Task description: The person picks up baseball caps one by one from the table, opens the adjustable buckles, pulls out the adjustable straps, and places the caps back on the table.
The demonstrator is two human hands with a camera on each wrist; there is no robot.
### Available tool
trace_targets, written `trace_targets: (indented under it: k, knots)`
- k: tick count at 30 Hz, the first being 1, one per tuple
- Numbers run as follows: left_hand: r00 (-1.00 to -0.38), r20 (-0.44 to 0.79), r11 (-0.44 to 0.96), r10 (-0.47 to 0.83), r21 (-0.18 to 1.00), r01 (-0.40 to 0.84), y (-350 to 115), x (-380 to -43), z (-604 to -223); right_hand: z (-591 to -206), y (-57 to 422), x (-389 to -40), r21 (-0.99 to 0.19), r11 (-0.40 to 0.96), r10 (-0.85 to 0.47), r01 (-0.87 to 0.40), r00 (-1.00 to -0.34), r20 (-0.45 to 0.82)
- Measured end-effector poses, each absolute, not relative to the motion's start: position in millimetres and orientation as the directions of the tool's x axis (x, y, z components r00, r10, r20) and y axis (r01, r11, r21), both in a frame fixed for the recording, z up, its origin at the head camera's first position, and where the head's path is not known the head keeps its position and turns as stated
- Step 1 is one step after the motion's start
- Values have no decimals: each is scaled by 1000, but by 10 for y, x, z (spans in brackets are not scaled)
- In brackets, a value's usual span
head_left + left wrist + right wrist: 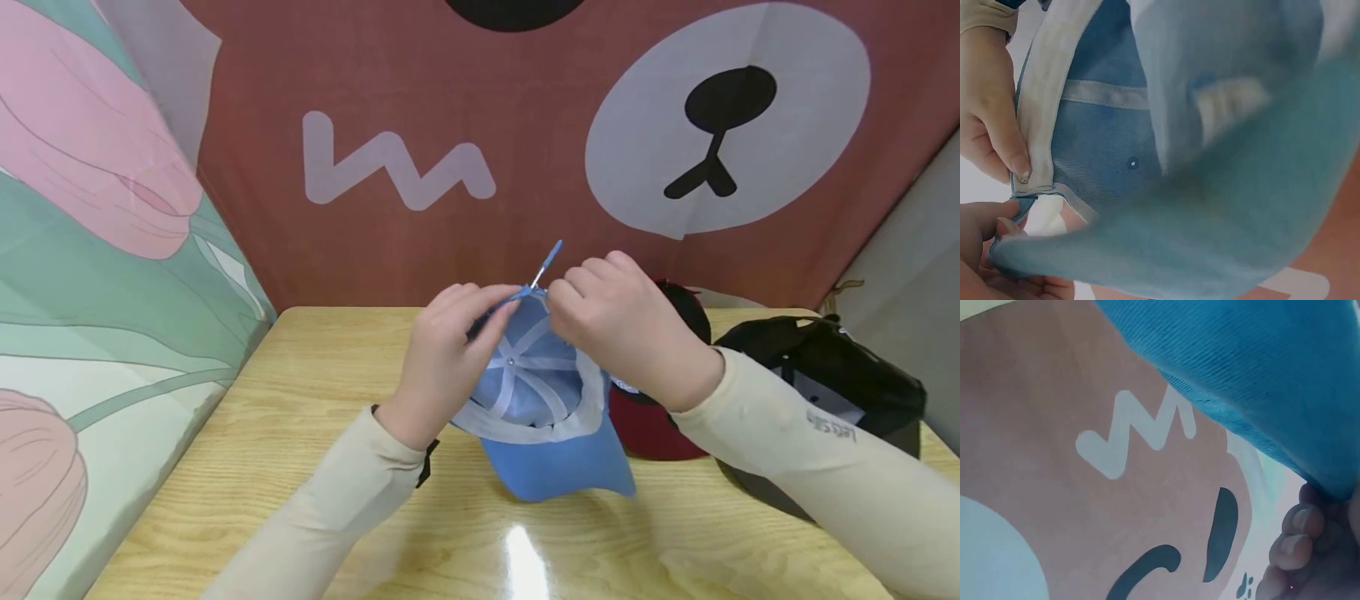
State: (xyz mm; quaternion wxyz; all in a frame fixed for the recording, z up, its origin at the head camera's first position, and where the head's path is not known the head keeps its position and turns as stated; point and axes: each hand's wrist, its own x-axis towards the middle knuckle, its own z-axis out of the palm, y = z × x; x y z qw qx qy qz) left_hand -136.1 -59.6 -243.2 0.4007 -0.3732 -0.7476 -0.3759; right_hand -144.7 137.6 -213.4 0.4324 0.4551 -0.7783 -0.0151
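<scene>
Holding a blue cap (558, 468) over a wooden table (330, 367), pinching its back with thumb and fingers of left hand (447, 354), gripping opposite with curled right hand (622, 321); apparently adjusting the strap (552, 252), likely needing a steady pull next.

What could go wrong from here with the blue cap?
The left hand and right hand hold the blue baseball cap by its back edge, so it might droop if either loosens. The blue strap tip sticks up between them and could slip loose. The black-and-red cap appears close beside the blue one, so a swing might bump it.
</scene>
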Motion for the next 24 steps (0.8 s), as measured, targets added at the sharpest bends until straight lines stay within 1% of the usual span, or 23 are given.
trace_targets:
  k: [2,4,6,8,9,11,15,18,24]
  knots:
    - [-375,889,448,263,232,863,-596,-1373,-2438,-2134,1370,-1440,431,581,-730,-691,-209,650]
    - [-338,898,455,282,185,871,-601,-1385,-2450,-2134,1367,-1451,376,574,-720,-728,-230,655]
    - [-305,903,461,303,141,876,-608,-1392,-2465,-2132,1370,-1461,273,573,-697,-773,-284,659]
    - [-286,904,458,318,117,881,-617,-1395,-2474,-2131,1381,-1474,165,577,-666,-800,-343,663]
    - [-283,904,457,319,115,882,-624,-1394,-2475,-2131,1387,-1478,120,577,-652,-808,-367,663]
    - [-290,905,449,310,129,884,-637,-1392,-2474,-2132,1403,-1479,84,588,-638,-805,-397,659]
    - [-304,908,430,289,161,889,-659,-1390,-2460,-2132,1409,-1487,125,589,-645,-798,-372,667]
    - [-302,907,424,293,160,891,-659,-1388,-2463,-2131,1405,-1489,157,596,-646,-787,-354,676]
    - [-302,907,414,292,165,895,-653,-1388,-2478,-2135,1410,-1490,147,616,-626,-774,-368,687]
